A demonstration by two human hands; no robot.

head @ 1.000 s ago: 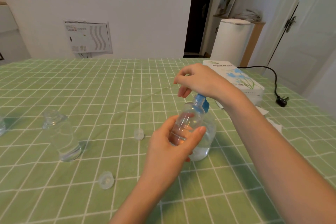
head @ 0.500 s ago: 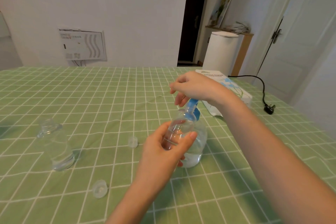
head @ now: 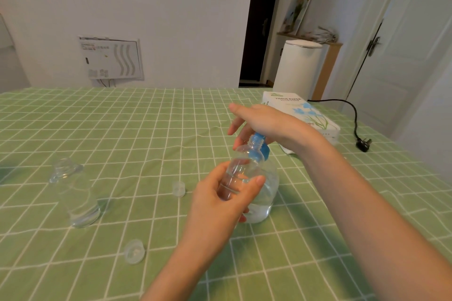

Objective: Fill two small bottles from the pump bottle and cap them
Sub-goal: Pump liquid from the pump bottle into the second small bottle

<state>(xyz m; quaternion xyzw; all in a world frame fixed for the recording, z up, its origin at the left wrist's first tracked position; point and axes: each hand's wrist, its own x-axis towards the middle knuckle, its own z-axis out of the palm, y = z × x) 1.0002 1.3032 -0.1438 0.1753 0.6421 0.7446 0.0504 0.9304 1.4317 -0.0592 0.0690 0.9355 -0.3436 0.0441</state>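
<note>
- A round translucent plastic cap [head: 134, 254] lies loose and nearest on the green checked tablecloth [head: 305, 264].
- The left hand [head: 220, 200] wraps thumb and fingers round a small clear plastic bottle [head: 241, 171]. The bottle is tilted, with its open neck up against the spout, and looks thin-walled and smooth.
- Well to the left a second small clear bottle [head: 74, 193] stands upright and uncapped, and how full it is cannot be told. A second translucent cap [head: 178, 188] lies between it and the hands.
- Just behind the held bottle stands the wide clear pump bottle [head: 269, 190], partly full of clear liquid, with a blue plastic pump head [head: 256, 151].
- The right hand [head: 266, 124] rests on that pump head and grasps nothing. Its fingers were curled down a second ago and now stretch nearly straight, so more blue shows. That is probably the upstroke between presses, and the first fill continues.
- Farthest is a white cardboard tissue box [head: 305, 115].
</note>
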